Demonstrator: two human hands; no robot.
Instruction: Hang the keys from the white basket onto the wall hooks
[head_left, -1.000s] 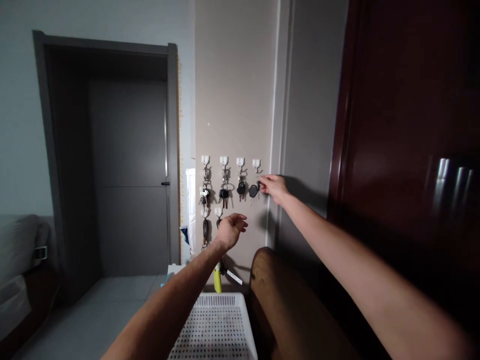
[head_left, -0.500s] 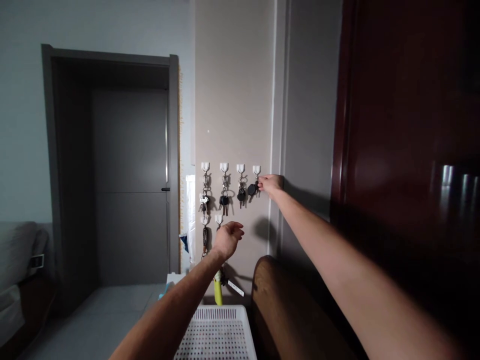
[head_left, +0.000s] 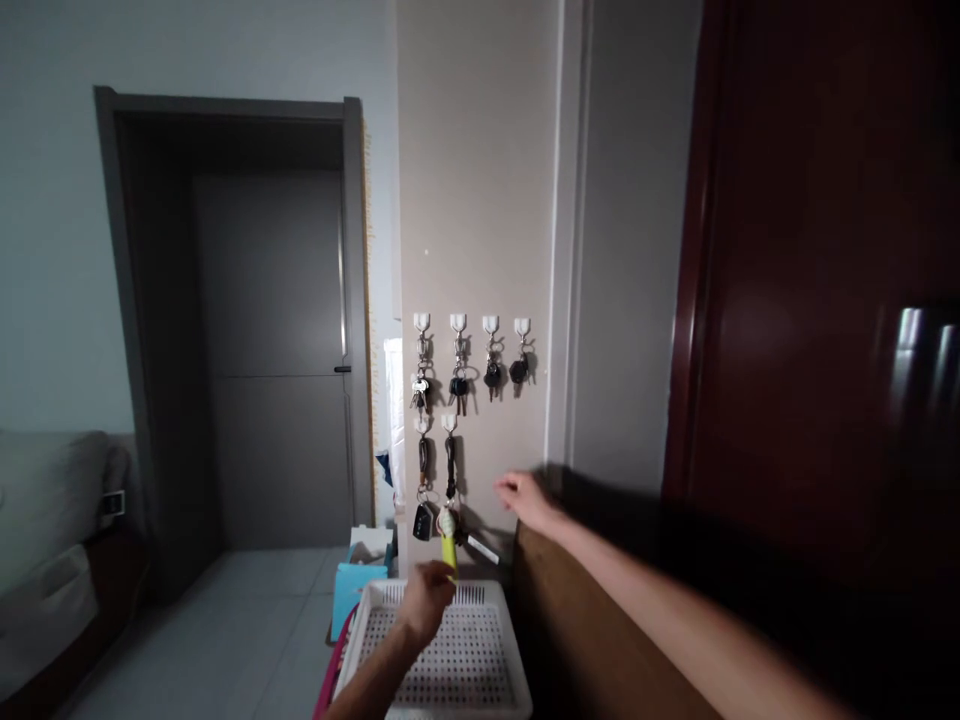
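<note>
The white perforated plastic basket (head_left: 513,650) served as reference. The largest items noted were a glossy dark-red panel (head_left: 795,300), well to the basket's right, and a flat grey door (head_left: 274,300), well to its left. A beige wall panel (head_left: 480,180) rose behind and above it. A light-blue open-topped box (head_left: 352,590) stood just beside its far left corner.

The person's right hand (head_left: 526,500) was above the basket's far right corner, its fingers bent and no held item visible; whether the fingertips met could not be told. The left hand (head_left: 427,600) was over the basket, curled at the lower end of a long yellow-green tag (head_left: 448,553). Whether it was clamped on the tag or merely in front of it could not be determined.

That tag hung above the basket's far edge, below a dark looped strap (head_left: 451,465). It was judged light, fairly stiff and perhaps slick, likely to swing if brushed; the strap appeared softer. A pinch across the tag's flat sides, or a hold on the strap just below its small white plastic hook (head_left: 449,422), was considered the surest grip.
</note>
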